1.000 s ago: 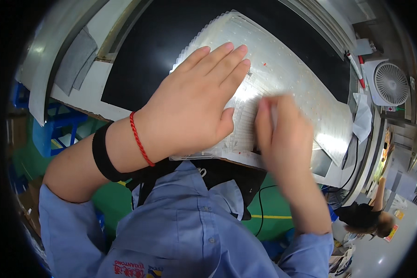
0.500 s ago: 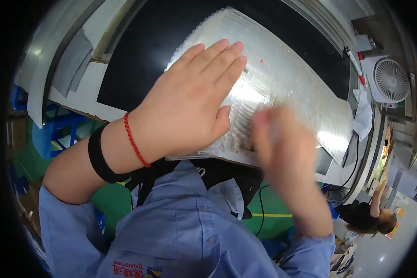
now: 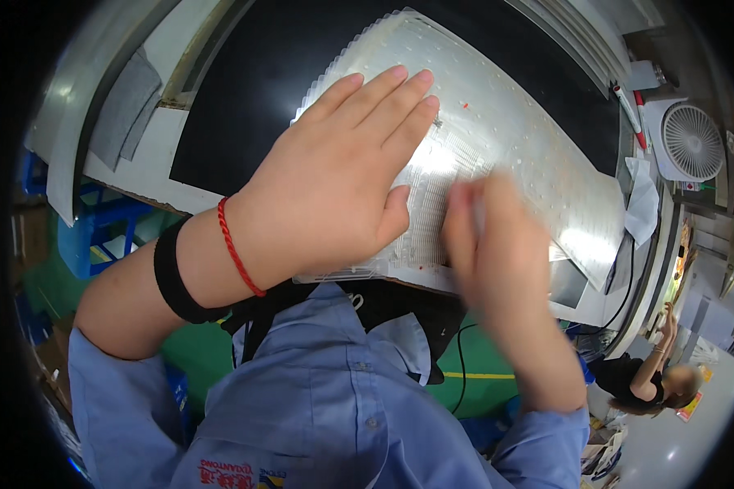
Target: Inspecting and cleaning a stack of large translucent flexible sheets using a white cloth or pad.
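A shiny, see-through plastic-looking sheet (image 3: 506,114) with a serrated far-left edge lies across the table's black mat. Rows of fine parallel lines (image 3: 424,220) mark its nearer part, and small red specks show on it. My left hand (image 3: 334,171) lies flat over the sheet's left side, fingers stretched out together and thumb apart. To its right, my right hand (image 3: 497,236) is closed in a fist-like grip over the lined area. Motion smears its fingers. Something pale shows between them, but I cannot make out what it is.
A black mat (image 3: 228,114) covers the white table. On the right are a white fan (image 3: 689,143), red-and-white markers (image 3: 632,118) and a crumpled white tissue (image 3: 641,200). Grey cloth (image 3: 126,110) lies at the left, above a blue stool (image 3: 98,232). Another person (image 3: 640,379) is at far right.
My right hand has shifted slightly, still blurred and closed. The sheet and my left hand have moved very slightly right. The other person's arms have risen.
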`<state>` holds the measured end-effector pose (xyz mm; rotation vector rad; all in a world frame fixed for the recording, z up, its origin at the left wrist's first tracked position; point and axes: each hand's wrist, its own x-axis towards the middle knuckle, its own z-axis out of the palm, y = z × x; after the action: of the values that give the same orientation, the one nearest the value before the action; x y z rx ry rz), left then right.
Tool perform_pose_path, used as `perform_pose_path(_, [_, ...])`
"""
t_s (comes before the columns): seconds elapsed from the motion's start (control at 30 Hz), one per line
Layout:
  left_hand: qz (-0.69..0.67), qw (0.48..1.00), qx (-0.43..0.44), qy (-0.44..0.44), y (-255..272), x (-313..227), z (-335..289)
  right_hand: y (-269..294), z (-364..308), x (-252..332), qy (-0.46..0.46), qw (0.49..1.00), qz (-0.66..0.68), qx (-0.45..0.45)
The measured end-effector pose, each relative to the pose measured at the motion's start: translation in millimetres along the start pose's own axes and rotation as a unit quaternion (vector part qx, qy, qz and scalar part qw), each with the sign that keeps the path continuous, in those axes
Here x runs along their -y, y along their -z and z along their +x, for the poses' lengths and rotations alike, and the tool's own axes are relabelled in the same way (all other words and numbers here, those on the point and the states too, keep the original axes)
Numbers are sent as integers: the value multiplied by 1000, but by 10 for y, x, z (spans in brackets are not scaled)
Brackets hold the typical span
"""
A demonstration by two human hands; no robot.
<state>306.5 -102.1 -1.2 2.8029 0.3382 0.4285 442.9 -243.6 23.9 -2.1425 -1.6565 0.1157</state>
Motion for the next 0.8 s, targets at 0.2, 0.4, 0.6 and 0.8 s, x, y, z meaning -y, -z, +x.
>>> perform_pose_path(0.2, [-3,1000,5,-1,-10,-12,-42,48,309,-115,9,998,29,-61])
perform_pose_path(0.4, [-8,1000,1,-4,12,6,21,-36,-121,82,12,1000,22,14])
perform_pose_path(0.6, [6,1000,3,-6,55,-4,50,-111,373,-90,12,999,-16,-44])
perform_pose_path(0.8, [-12,999,41,12,92,-17,84,176,66,92,-17,995,79,55])
